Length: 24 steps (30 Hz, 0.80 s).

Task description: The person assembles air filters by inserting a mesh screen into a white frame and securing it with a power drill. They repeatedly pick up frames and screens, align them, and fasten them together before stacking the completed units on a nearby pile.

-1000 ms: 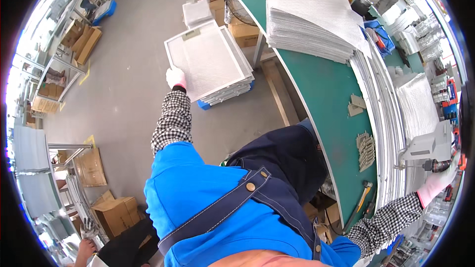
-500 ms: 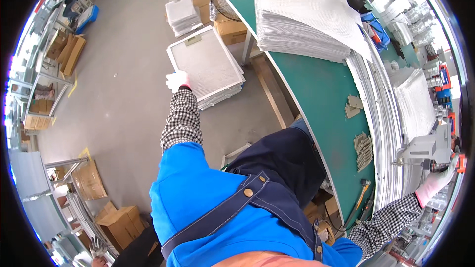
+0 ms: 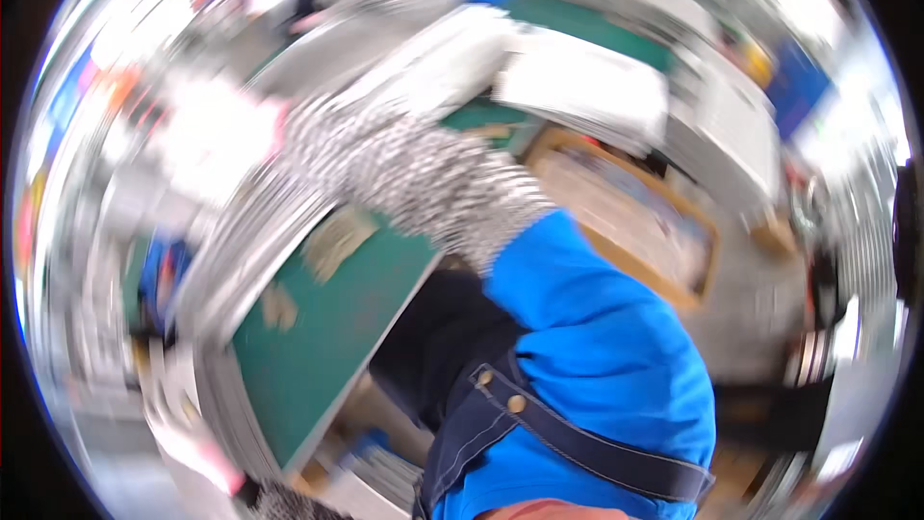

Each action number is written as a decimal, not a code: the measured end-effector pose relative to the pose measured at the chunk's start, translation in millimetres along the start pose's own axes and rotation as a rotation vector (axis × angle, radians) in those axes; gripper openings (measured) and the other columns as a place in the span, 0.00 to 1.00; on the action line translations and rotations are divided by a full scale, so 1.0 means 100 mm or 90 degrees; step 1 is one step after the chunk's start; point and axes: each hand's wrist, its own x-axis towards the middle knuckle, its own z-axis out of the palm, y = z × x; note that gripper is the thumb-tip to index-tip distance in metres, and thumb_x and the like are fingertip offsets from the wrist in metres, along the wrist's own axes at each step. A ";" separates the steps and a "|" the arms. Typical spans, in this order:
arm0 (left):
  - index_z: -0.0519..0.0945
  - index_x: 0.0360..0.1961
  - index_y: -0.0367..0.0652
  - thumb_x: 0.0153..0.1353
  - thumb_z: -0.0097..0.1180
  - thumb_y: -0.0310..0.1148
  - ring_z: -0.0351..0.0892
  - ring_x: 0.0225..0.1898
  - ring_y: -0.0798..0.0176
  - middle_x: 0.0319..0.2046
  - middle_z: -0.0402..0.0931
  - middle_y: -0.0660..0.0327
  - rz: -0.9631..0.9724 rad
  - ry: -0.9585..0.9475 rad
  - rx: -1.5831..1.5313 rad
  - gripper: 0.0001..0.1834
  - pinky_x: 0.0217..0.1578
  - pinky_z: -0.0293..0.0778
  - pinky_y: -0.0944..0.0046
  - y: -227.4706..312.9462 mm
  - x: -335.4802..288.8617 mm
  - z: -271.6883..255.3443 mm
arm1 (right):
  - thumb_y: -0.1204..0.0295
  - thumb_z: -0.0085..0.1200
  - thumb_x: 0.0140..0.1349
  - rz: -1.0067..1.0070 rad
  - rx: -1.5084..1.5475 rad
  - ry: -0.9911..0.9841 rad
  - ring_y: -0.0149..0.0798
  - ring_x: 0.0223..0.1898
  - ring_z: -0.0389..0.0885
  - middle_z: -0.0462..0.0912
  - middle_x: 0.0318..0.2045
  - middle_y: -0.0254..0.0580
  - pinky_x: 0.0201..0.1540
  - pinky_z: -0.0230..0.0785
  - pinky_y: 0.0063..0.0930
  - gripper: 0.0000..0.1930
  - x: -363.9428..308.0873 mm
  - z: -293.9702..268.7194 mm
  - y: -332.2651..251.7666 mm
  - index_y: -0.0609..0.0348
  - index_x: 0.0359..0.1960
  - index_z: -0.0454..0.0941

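The whole view is smeared by fast motion. My left arm, in a checked sleeve (image 3: 423, 183), reaches from my blue shirt up and left over the green table (image 3: 327, 327). My left hand (image 3: 219, 140) is a white blur at its end, close to a pale flat shape (image 3: 423, 63); whether it holds that shape is unclear. My right hand (image 3: 207, 470), in a white glove with a pink cuff, shows at the lower left by the table's end. A stack of white panels (image 3: 587, 87) lies beyond the arm.
Long grey-white strips (image 3: 241, 260) run along the table's left side. A wooden frame or crate (image 3: 626, 217) stands to the right of the table, above grey floor (image 3: 741, 327). Shelves and coloured items along the rim are blurred beyond recognition.
The view has swung sharply, so the table now lies left of my body. My left arm has left the panel stack on the floor and risen over the table.
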 end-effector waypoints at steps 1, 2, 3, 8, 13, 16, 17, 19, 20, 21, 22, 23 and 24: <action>0.72 0.66 0.50 0.60 0.63 0.35 0.72 0.62 0.43 0.63 0.71 0.48 0.098 0.036 -0.014 0.31 0.62 0.70 0.49 0.05 0.18 0.23 | 0.63 0.55 0.60 -0.009 0.014 0.038 0.50 0.51 0.81 0.80 0.51 0.53 0.56 0.73 0.42 0.28 -0.10 -0.18 0.18 0.58 0.63 0.72; 0.70 0.67 0.48 0.59 0.64 0.36 0.72 0.62 0.43 0.63 0.70 0.45 0.187 0.119 -0.017 0.34 0.61 0.70 0.48 0.05 0.33 0.72 | 0.60 0.56 0.60 -0.013 0.000 0.054 0.52 0.51 0.80 0.79 0.51 0.54 0.56 0.72 0.43 0.29 -0.31 -0.43 0.32 0.57 0.63 0.71; 0.66 0.70 0.49 0.60 0.64 0.41 0.69 0.64 0.41 0.65 0.67 0.43 0.083 -0.033 0.011 0.37 0.63 0.67 0.46 0.37 0.43 0.83 | 0.56 0.57 0.60 -0.014 -0.017 0.056 0.53 0.52 0.80 0.79 0.52 0.55 0.57 0.72 0.44 0.31 -0.59 -0.71 0.40 0.57 0.63 0.71; 0.69 0.67 0.44 0.63 0.63 0.43 0.72 0.60 0.40 0.61 0.70 0.41 -0.021 -0.235 -0.011 0.33 0.60 0.69 0.46 0.16 0.41 1.70 | 0.53 0.56 0.66 0.123 -0.248 -0.020 0.50 0.55 0.78 0.79 0.52 0.53 0.60 0.69 0.45 0.29 -2.06 -2.45 -0.12 0.57 0.62 0.72; 0.77 0.59 0.43 0.61 0.64 0.47 0.79 0.51 0.43 0.51 0.78 0.45 -0.007 -0.154 -0.093 0.29 0.52 0.75 0.48 0.40 0.29 1.11 | 0.69 0.51 0.62 0.686 -0.536 0.254 0.51 0.58 0.78 0.82 0.54 0.55 0.62 0.70 0.40 0.20 -3.77 -4.41 -0.80 0.61 0.55 0.80; 0.82 0.54 0.42 0.59 0.65 0.49 0.83 0.45 0.45 0.45 0.84 0.48 0.006 -0.141 -0.130 0.27 0.47 0.78 0.50 0.47 0.32 1.00 | 0.60 0.55 0.63 0.672 -0.855 0.462 0.53 0.51 0.82 0.85 0.46 0.53 0.56 0.72 0.42 0.17 -4.92 -5.31 -1.48 0.59 0.46 0.83; 0.81 0.54 0.42 0.60 0.64 0.49 0.82 0.47 0.44 0.46 0.83 0.47 0.005 -0.158 -0.147 0.27 0.48 0.78 0.49 0.50 0.35 1.02 | 0.60 0.54 0.63 0.699 -0.941 0.464 0.54 0.51 0.81 0.85 0.45 0.54 0.56 0.72 0.42 0.16 -5.35 -5.58 -1.68 0.58 0.44 0.84; 0.80 0.56 0.42 0.60 0.64 0.49 0.80 0.51 0.42 0.49 0.82 0.46 0.027 -0.150 -0.135 0.28 0.51 0.77 0.47 0.47 0.36 0.88 | 0.59 0.54 0.63 0.804 -0.945 0.541 0.54 0.50 0.83 0.85 0.44 0.54 0.54 0.73 0.44 0.17 -5.68 -5.75 -1.98 0.56 0.46 0.83; 0.80 0.57 0.42 0.60 0.64 0.49 0.79 0.53 0.40 0.51 0.81 0.46 0.062 -0.124 -0.119 0.29 0.52 0.76 0.46 0.51 0.41 0.80 | 0.58 0.54 0.63 0.853 -0.973 0.565 0.56 0.49 0.83 0.86 0.43 0.54 0.54 0.73 0.45 0.17 -5.80 -5.84 -2.10 0.56 0.46 0.83; 0.79 0.57 0.43 0.60 0.64 0.50 0.77 0.54 0.38 0.53 0.79 0.45 0.096 -0.100 -0.107 0.29 0.53 0.75 0.45 0.59 0.41 0.77 | 0.57 0.54 0.64 0.885 -1.014 0.565 0.55 0.49 0.83 0.86 0.43 0.54 0.54 0.73 0.45 0.17 -5.95 -5.96 -2.21 0.56 0.45 0.83; 0.78 0.59 0.43 0.59 0.64 0.52 0.75 0.56 0.37 0.55 0.77 0.46 0.062 -0.069 -0.088 0.32 0.55 0.74 0.44 0.62 0.41 0.79 | 0.55 0.54 0.64 0.905 -1.008 0.572 0.54 0.49 0.84 0.86 0.43 0.53 0.53 0.73 0.46 0.18 -6.02 -6.01 -2.26 0.56 0.44 0.82; 0.76 0.61 0.43 0.58 0.65 0.54 0.73 0.58 0.36 0.58 0.75 0.46 0.027 -0.038 -0.070 0.35 0.58 0.72 0.42 0.65 0.47 0.87 | 0.54 0.54 0.64 0.931 -1.027 0.579 0.54 0.49 0.84 0.86 0.43 0.53 0.53 0.74 0.46 0.19 -6.07 -6.09 -2.25 0.56 0.45 0.82; 0.74 0.63 0.44 0.58 0.66 0.56 0.71 0.60 0.35 0.61 0.73 0.46 -0.005 -0.006 -0.048 0.37 0.60 0.70 0.41 0.67 0.48 0.88 | 0.54 0.53 0.65 0.963 -1.042 0.586 0.54 0.48 0.84 0.86 0.42 0.53 0.52 0.74 0.47 0.19 -6.12 -6.12 -2.24 0.56 0.45 0.82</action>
